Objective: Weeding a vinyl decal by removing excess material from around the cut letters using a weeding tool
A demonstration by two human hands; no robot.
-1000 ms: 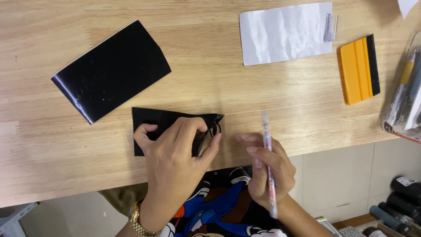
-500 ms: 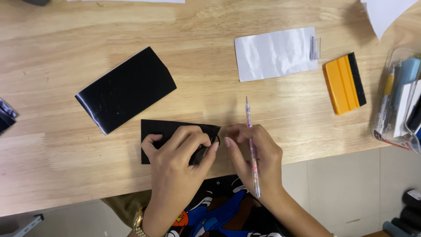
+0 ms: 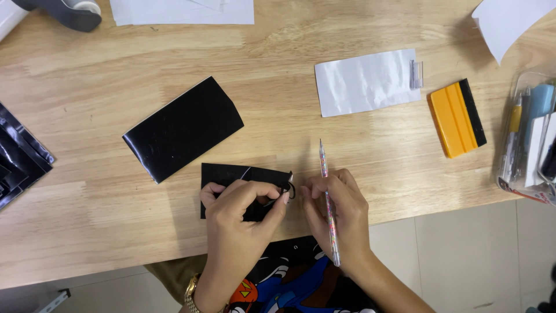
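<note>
A small black rectangular film piece (image 3: 231, 175) lies near the front edge of the wooden table (image 3: 278, 98). My left hand (image 3: 243, 214) rests on it, fingers pinched at its right corner, where a thin layer curls up. My right hand (image 3: 339, 208) sits just to the right of that corner, its fingertips touching it, and it also holds a thin patterned pen-like tool (image 3: 328, 203) that points away from me.
A larger black sheet (image 3: 182, 128) lies to the upper left, a white backing sheet (image 3: 366, 81) to the upper right, a yellow squeegee (image 3: 456, 117) beside it. A clear box of tools (image 3: 530, 139) is at the right edge, black sheets (image 3: 20, 156) at the left edge.
My right hand moved left with the pen tool and now meets the left hand at the film's right corner. The camera view shifted down the table.
</note>
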